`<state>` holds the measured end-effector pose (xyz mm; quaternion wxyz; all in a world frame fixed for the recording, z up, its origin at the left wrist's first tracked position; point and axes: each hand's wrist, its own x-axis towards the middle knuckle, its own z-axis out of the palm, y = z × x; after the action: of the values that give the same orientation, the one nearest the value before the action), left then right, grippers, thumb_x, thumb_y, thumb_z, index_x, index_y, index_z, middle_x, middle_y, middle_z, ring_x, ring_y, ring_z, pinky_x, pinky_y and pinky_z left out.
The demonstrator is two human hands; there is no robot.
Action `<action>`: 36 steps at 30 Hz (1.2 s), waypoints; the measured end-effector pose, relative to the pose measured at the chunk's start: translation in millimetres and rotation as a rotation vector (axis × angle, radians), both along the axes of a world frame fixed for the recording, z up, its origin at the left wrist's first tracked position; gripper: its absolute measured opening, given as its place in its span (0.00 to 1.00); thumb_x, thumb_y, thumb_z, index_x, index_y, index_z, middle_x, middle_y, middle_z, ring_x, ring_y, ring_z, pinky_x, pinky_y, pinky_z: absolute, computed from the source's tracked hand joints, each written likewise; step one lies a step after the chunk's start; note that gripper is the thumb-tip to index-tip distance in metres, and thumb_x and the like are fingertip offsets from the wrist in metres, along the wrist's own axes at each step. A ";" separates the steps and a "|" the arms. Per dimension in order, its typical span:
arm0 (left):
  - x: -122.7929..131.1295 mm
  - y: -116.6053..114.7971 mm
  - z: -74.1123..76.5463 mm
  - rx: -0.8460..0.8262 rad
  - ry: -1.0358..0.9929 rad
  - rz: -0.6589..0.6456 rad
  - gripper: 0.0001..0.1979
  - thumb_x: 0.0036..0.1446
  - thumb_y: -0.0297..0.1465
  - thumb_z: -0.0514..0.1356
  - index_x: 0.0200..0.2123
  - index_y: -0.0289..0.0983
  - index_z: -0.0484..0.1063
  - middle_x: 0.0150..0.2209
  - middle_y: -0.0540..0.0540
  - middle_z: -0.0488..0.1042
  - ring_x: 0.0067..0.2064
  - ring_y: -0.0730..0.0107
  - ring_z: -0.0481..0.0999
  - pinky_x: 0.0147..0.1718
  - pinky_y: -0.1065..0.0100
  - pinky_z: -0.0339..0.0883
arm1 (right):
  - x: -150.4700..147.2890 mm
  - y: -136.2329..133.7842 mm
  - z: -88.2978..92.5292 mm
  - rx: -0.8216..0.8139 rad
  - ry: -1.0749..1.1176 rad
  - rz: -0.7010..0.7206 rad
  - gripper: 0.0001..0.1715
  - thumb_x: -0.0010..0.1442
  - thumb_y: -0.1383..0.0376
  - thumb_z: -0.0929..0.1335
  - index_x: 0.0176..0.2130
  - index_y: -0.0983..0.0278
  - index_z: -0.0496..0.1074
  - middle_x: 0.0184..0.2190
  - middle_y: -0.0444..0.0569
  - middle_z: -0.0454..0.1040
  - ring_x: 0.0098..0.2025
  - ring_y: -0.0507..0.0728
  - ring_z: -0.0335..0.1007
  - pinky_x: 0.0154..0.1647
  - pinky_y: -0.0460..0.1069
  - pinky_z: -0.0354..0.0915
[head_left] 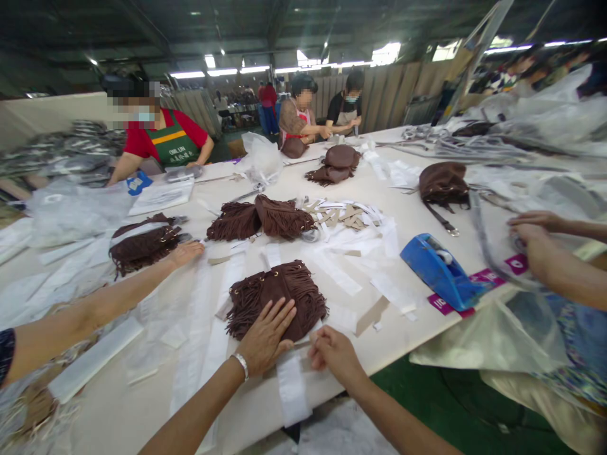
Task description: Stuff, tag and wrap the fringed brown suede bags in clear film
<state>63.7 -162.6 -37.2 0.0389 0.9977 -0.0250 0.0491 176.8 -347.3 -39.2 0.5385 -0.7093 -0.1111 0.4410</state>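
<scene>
Left hand (265, 336) laid flat, fingers extended, unclamped, on near side of brown fringed bag (279, 284). Bag lies just beyond it, long axis running left to right. Right hand (336, 355) farther from bag, fingers curled; cannot tell whether anything is pinched. White strip (292, 387) between wrists.

My left grip (265, 338) hides part of the fringed brown bag (306, 294). My right grip (336, 355) curls inward, so I cannot tell whether it holds anything. The bottom edge cuts off both my forearms (401, 414); the left edge, a neighbour's arm (95, 309). Far upper right, people (524, 82) are blurred.
</scene>
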 end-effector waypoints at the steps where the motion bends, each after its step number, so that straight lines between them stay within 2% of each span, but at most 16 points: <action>1: -0.2 -0.2 0.9 -0.003 0.004 0.001 0.36 0.65 0.47 0.49 0.69 0.38 0.40 0.70 0.41 0.43 0.70 0.54 0.40 0.66 0.48 0.39 | 10.4 -5.5 0.8 0.005 -0.249 0.013 0.08 0.60 0.63 0.64 0.39 0.62 0.70 0.31 0.48 0.76 0.32 0.55 0.73 0.37 0.51 0.69; 3: -0.2 -0.6 2.7 -0.011 0.016 -0.001 0.40 0.62 0.52 0.49 0.69 0.38 0.40 0.70 0.40 0.42 0.70 0.53 0.39 0.66 0.48 0.38 | 29.3 -10.5 -1.7 -0.001 -0.763 0.081 0.15 0.60 0.66 0.63 0.48 0.61 0.69 0.42 0.51 0.74 0.45 0.59 0.71 0.48 0.53 0.66; 4: 0.0 -0.9 3.4 -0.013 0.022 -0.001 0.42 0.61 0.54 0.49 0.69 0.38 0.39 0.70 0.40 0.42 0.70 0.52 0.39 0.66 0.47 0.38 | 36.8 -10.0 -5.1 -0.019 -0.949 0.128 0.19 0.61 0.68 0.62 0.51 0.61 0.68 0.46 0.53 0.72 0.49 0.61 0.69 0.51 0.54 0.65; 6: 0.5 -1.8 4.0 -0.009 0.034 -0.002 0.45 0.59 0.56 0.50 0.69 0.37 0.39 0.70 0.39 0.42 0.70 0.51 0.38 0.66 0.47 0.37 | 46.9 -4.7 -15.1 -0.069 -1.112 0.208 0.21 0.61 0.71 0.60 0.53 0.63 0.66 0.46 0.55 0.71 0.51 0.62 0.68 0.51 0.55 0.65; 10: 1.9 -4.4 0.6 0.010 0.044 0.024 0.47 0.58 0.56 0.51 0.69 0.36 0.38 0.70 0.40 0.42 0.70 0.51 0.38 0.66 0.46 0.36 | 54.7 7.7 -33.3 -0.088 -1.154 0.199 0.18 0.59 0.74 0.59 0.48 0.63 0.66 0.42 0.53 0.72 0.48 0.60 0.69 0.50 0.52 0.64; 14: 1.3 -3.8 -4.8 0.015 0.057 0.053 0.44 0.59 0.53 0.53 0.69 0.39 0.38 0.70 0.41 0.43 0.70 0.52 0.40 0.66 0.46 0.37 | 60.0 9.9 -33.3 -0.053 -1.165 0.207 0.15 0.57 0.76 0.60 0.42 0.62 0.66 0.39 0.50 0.72 0.44 0.58 0.69 0.46 0.49 0.63; 20: -2.1 0.0 -2.0 -0.004 0.097 0.055 0.42 0.61 0.51 0.51 0.69 0.41 0.36 0.70 0.42 0.43 0.70 0.52 0.40 0.66 0.45 0.34 | 64.8 7.3 -29.8 -0.159 -1.375 0.419 0.11 0.57 0.75 0.61 0.37 0.62 0.67 0.35 0.50 0.71 0.39 0.58 0.67 0.38 0.48 0.61; 23: -4.0 -0.2 0.1 -0.042 0.076 0.044 0.42 0.60 0.54 0.50 0.69 0.41 0.37 0.70 0.42 0.45 0.70 0.52 0.42 0.65 0.45 0.36 | 73.6 -1.4 -25.7 -0.163 -1.478 0.566 0.16 0.57 0.77 0.60 0.40 0.62 0.69 0.32 0.48 0.71 0.36 0.57 0.68 0.34 0.48 0.60; 25: -5.5 1.6 -0.2 -0.066 0.058 0.040 0.43 0.60 0.55 0.49 0.69 0.40 0.38 0.70 0.42 0.46 0.70 0.52 0.42 0.65 0.45 0.36 | 83.4 -1.3 -11.9 -0.120 -1.513 0.658 0.20 0.56 0.79 0.60 0.43 0.61 0.69 0.31 0.47 0.72 0.32 0.56 0.69 0.30 0.48 0.60; 27: -7.2 3.3 -1.4 -0.076 0.039 0.049 0.43 0.60 0.55 0.49 0.69 0.39 0.39 0.69 0.42 0.47 0.70 0.52 0.42 0.65 0.45 0.36 | 87.9 10.6 8.9 -0.016 -1.529 0.647 0.20 0.59 0.77 0.59 0.45 0.60 0.69 0.34 0.48 0.73 0.34 0.56 0.70 0.32 0.48 0.63; 30: -9.1 2.7 -1.5 -0.070 0.002 0.065 0.41 0.61 0.53 0.50 0.69 0.38 0.41 0.69 0.42 0.49 0.70 0.53 0.43 0.66 0.46 0.36 | 76.3 50.7 29.7 0.248 -1.461 0.575 0.19 0.62 0.74 0.59 0.49 0.61 0.67 0.46 0.52 0.72 0.48 0.58 0.69 0.47 0.51 0.67; 32: -10.0 0.9 -0.2 -0.067 -0.024 0.079 0.39 0.61 0.52 0.51 0.68 0.38 0.47 0.67 0.42 0.54 0.69 0.53 0.45 0.66 0.46 0.33 | 63.8 82.9 23.5 0.386 -1.396 0.642 0.21 0.62 0.74 0.58 0.52 0.62 0.67 0.52 0.54 0.68 0.54 0.58 0.66 0.53 0.53 0.66; 34: -12.3 -1.7 0.0 -0.077 -0.048 0.116 0.37 0.60 0.53 0.52 0.66 0.39 0.53 0.64 0.42 0.60 0.69 0.52 0.46 0.66 0.45 0.30 | 55.8 108.3 3.1 0.445 -1.389 0.729 0.23 0.62 0.73 0.58 0.54 0.63 0.66 0.55 0.56 0.66 0.57 0.60 0.63 0.56 0.57 0.65; 36: -18.2 -6.0 -3.0 -0.101 -0.074 0.195 0.37 0.59 0.54 0.52 0.65 0.39 0.54 0.64 0.41 0.62 0.69 0.50 0.46 0.66 0.43 0.28 | 54.7 121.3 -20.1 0.452 -1.398 0.765 0.23 0.62 0.72 0.59 0.56 0.63 0.65 0.57 0.57 0.64 0.58 0.61 0.61 0.58 0.60 0.64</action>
<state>45.5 -168.6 -40.1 0.0832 0.9897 0.0734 0.0905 231.5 -226.0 -59.4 0.2878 -0.6079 -0.7398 0.0181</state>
